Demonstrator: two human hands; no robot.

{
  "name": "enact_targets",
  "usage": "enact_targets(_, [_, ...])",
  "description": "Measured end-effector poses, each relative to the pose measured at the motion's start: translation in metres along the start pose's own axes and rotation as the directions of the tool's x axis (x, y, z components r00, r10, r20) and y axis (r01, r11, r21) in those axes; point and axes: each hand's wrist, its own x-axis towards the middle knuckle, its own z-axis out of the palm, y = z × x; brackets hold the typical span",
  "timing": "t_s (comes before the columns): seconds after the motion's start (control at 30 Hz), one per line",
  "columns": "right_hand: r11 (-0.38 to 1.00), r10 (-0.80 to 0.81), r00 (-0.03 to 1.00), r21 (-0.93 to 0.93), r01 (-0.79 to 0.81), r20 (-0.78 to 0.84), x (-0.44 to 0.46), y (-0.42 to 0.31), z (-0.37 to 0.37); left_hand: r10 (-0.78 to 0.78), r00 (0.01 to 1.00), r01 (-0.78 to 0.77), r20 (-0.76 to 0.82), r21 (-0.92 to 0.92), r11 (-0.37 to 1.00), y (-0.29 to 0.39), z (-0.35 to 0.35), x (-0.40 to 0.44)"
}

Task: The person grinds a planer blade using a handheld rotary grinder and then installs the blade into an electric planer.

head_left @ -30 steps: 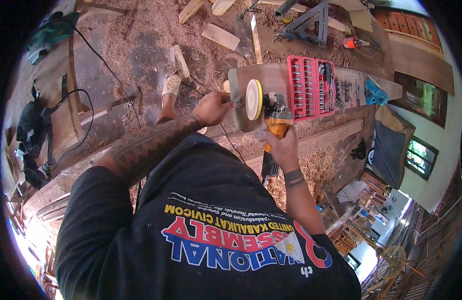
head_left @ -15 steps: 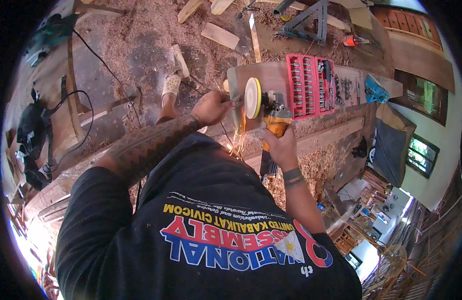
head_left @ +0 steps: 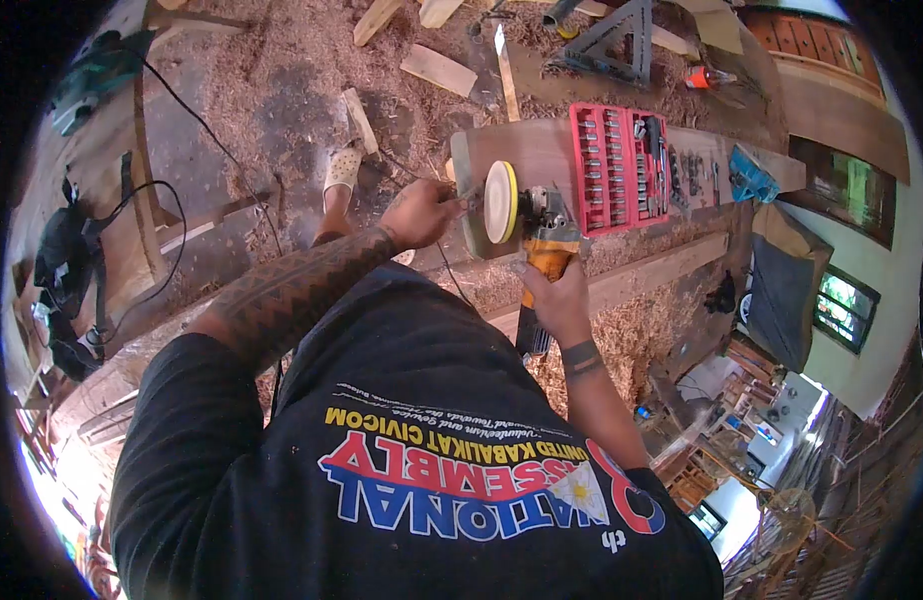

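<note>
"Two grips, two loads? Tell me where each was."

"My right grip (head_left: 559, 293) was wrapped round the orange body of the grinder (head_left: 550, 258). My left grip (head_left: 422, 213) pinched a thin dark piece (head_left: 468, 198), its free end pointing at the pad (head_left: 500, 203)."

"Where was that piece, exactly?"

"Just beside the pale face of the pad, to its left, near the rounded end of the bench (head_left: 537, 145). I couldn't tell whether piece and pad touched (the gap, if any, was too small to make out). No sparks showed, nor could I tell whether the pad was spinning."

"So which step would you have called it?"

"Grinding the end of the piece on the pad, I'd say: tool in one grip, work in the other. I took it as unfinished, since both were up in front of me."

"And the next move?"

"It called, I judged, for a light, square touch, a firm pinch, and my fingertips well back from the rim. My right wrist had to steady the grinder, as I saw nothing bracing it."

"Anything nearby to mind?"

"A red socket case (head_left: 593, 170) lay on the bench, just right of the grinder's head, with small loose tools (head_left: 694, 175) beyond. A stray swing could have knocked them."
</note>
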Motion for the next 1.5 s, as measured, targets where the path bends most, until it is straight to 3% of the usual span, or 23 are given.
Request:
enact_targets(0.1, [0.993,-0.040,0.998,0.105,0.045,-0.050,-0.008,-0.003,-0.001,0.006,1.000,-0.005,-0.016,0.052,0.999,-0.004,-0.001,0.002])
enact_targets(0.2, [0.968,0.029,0.999,0.251,-0.017,-0.042,-0.014,-0.013,-0.013,0.004,0.997,-0.002,-0.077,0.026,1.000,-0.012,0.002,0.004])
enact_targets(0.27, [0.989,0.017,0.999,0.148,-0.010,-0.051,-0.019,-0.024,-0.025,-0.007,0.992,-0.001,-0.126,-0.071,0.998,-0.017,0.000,0.004])
enact_targets(0.4, [0.996,-0.062,0.995,0.062,0.067,-0.077,-0.017,-0.028,-0.031,-0.059,0.992,0.055,-0.114,-0.043,0.998,-0.030,-0.007,0.026])
enact_targets(0.47, [0.992,-0.059,0.997,0.112,0.064,-0.054,-0.014,-0.027,-0.028,-0.050,0.991,0.057,-0.127,0.054,0.997,0.003,-0.020,0.018])
enact_targets(0.77, [1.000,-0.017,1.000,0.024,0.018,-0.005,-0.008,-0.025,-0.020,0.006,0.990,-0.007,-0.142,-0.006,1.000,0.001,-0.020,0.037])
enact_targets(1.1, [0.998,-0.027,1.000,-0.056,0.027,-0.005,-0.001,-0.028,-0.012,-0.049,0.991,0.055,-0.127,0.041,0.998,0.014,-0.025,0.031])
enact_targets(1.2, [0.999,-0.040,0.999,0.005,0.040,0.006,0.001,-0.030,-0.010,-0.048,0.991,0.051,-0.122,0.023,0.998,0.006,-0.022,0.034])
enact_targets(1.5, [0.995,0.006,1.000,-0.104,-0.006,0.001,0.006,-0.031,-0.008,-0.059,0.990,0.061,-0.131,0.018,0.998,0.007,-0.021,0.034])
